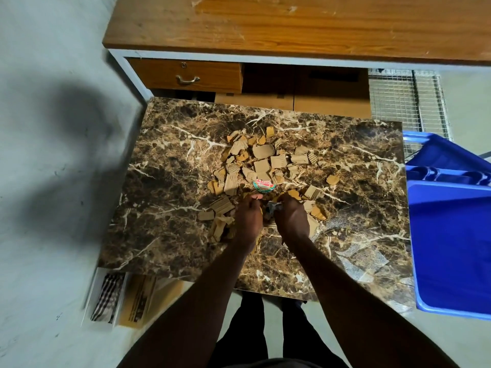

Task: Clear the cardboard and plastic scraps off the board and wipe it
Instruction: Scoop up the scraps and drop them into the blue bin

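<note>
- A marble-patterned board fills the middle of the frame, with torn cardboard scraps heaped at its centre.
- A round printed plastic piece (red, green and white) lies among them, just above the hands.
- The left hand is curled, fingertips down on the scraps; what it pinches, if anything, I cannot tell.
- The right hand is closed on what looks like a crumpled grey plastic scrap.
- A blue plastic bin sits at the right edge.
- A wooden desk spans the top.

Brown marbled board carries a heap of torn cardboard scraps and one printed plastic scrap.
</note>
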The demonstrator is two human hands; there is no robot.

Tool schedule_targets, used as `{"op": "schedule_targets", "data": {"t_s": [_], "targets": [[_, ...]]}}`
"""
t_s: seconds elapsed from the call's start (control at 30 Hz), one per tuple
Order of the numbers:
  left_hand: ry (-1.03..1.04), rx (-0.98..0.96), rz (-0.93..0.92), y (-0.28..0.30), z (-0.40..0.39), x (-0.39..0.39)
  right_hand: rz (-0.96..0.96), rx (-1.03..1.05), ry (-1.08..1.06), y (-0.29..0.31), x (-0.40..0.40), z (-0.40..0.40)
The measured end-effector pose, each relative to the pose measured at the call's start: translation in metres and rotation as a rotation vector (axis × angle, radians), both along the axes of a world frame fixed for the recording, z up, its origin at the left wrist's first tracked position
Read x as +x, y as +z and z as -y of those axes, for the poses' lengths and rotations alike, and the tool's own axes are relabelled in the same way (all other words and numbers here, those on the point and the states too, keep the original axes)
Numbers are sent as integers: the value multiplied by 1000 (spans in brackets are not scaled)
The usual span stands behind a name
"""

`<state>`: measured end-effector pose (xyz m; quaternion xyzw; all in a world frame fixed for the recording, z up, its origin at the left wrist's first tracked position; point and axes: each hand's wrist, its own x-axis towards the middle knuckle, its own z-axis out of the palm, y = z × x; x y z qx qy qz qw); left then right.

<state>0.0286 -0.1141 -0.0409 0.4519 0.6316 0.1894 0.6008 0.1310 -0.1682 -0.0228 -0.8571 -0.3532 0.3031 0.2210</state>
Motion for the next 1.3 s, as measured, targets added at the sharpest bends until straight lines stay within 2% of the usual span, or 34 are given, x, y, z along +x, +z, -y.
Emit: {"op": "schedule_targets", "data": {"t_s": [0.13,0.23,0.3,0.43,0.47,0.57,0.67,0.87,1.0,1.17,1.3], "targets": [[-79,18,5,12,2,15,-252,247,-118,14,4,2],[-46,-18,87,15,1,30,-268,234,-111,13,11,0],[-10,-59,98,14,0,37,-384,233,-111,12,19,2],[23,40,39,11,-3,49,-570,304,-338,13,39,12],[41,80,13,12,-4,52,-531,299,-394,15,46,15],[89,113,13,12,-9,57,-216,211,-445,8,71,32],[93,98,10,11,-10,59,-103,185,-405,-11,88,54],[58,52,25,4,0,58,-27,63,-257,-20,91,67],[31,3,13,3,8,59,57,87,-118,-10,90,57],[84,-17,20,12,11,62,-41,111,-204,2,89,48],[130,-59,39,25,9,65,-76,208,-172,29,70,37]]}}
